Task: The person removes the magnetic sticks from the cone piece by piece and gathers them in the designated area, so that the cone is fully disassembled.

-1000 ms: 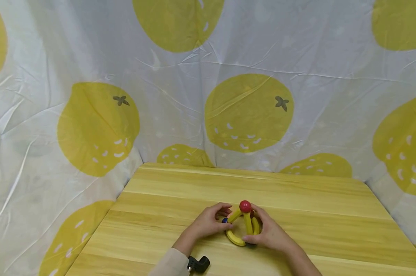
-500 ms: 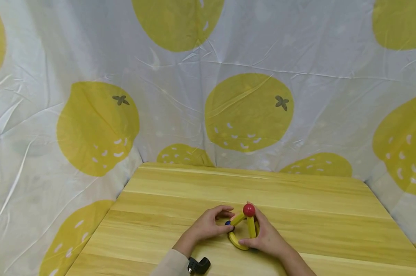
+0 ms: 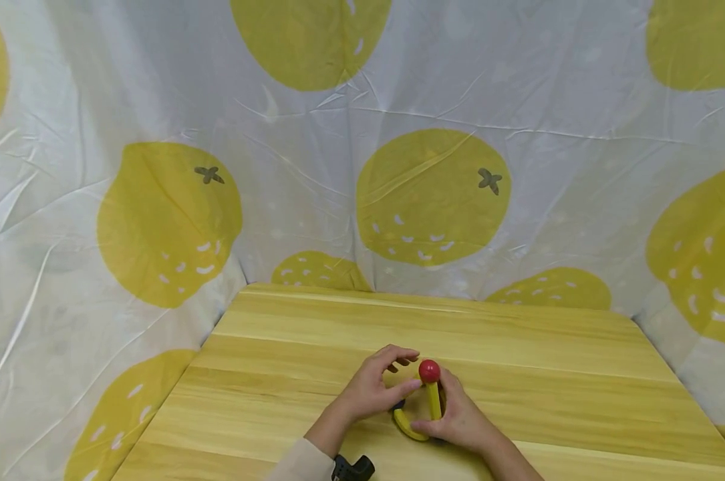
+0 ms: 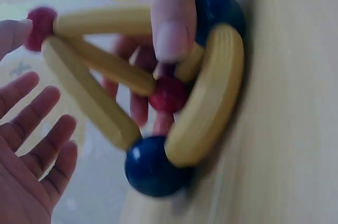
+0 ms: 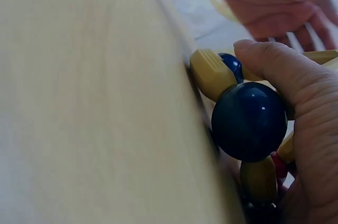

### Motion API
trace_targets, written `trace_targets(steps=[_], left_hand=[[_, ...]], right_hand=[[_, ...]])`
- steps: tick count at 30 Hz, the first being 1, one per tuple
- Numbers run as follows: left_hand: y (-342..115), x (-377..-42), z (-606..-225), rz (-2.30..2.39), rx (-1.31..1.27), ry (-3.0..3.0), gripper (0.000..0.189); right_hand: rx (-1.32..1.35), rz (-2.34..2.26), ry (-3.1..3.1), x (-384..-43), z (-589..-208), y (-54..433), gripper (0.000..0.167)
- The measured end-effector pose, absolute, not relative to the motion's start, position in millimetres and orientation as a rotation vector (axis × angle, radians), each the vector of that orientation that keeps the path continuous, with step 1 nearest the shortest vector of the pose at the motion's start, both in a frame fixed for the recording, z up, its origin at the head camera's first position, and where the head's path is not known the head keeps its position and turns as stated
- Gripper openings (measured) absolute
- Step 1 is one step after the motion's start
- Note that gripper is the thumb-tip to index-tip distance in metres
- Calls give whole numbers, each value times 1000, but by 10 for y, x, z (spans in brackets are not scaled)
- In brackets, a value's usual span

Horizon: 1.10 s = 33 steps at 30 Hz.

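Left wrist view: the toy frame [image 4: 124, 72] seems to rest on the counter [image 3: 302, 327], its blue ball [image 4: 153, 167] and curved stick [image 4: 211, 92] low, probably as a base for the straight sticks [image 4: 90, 89] rising to the red ball [image 4: 42, 29]. Your right hand [image 3: 466, 414] holds it near the other blue ball [image 4: 224, 12], thumb in front, fingers behind, likely to steady the joints. Your left hand [image 3: 371, 389] has its fingers spread wide, gripping nothing, thumb tip at the red ball; whether it presses, you cannot tell.
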<state>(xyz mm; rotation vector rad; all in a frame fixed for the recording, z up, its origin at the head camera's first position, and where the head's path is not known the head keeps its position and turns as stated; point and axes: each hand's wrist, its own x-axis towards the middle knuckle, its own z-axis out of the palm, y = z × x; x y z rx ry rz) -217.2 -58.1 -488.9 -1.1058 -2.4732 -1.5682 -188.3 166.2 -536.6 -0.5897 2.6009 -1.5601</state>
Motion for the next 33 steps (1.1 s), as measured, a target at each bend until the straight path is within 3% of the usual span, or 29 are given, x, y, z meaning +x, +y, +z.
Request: trace_targets(steps=[6, 12, 19, 33], left_hand=[[-490, -2063, -4761, -1426, -1191, -2396, 51], [-468, -2030, -4740, -1328, -1188, -2396, 47], [-448, -2009, -4730, -1388, -1148, -2424, 45], [-409, -2001, -4775, -1356, -1118, -2324, 40]], right_hand=[[-683, -1563, 2605, -1841, -5367, 1606, 99], [-608, -1645, 2510, -1815, -5361, 1574, 114], [-603, -1547, 2644, -1775, -5376, 1557, 100], [-671, -1588, 2621, -1787, -5383, 1559, 100]])
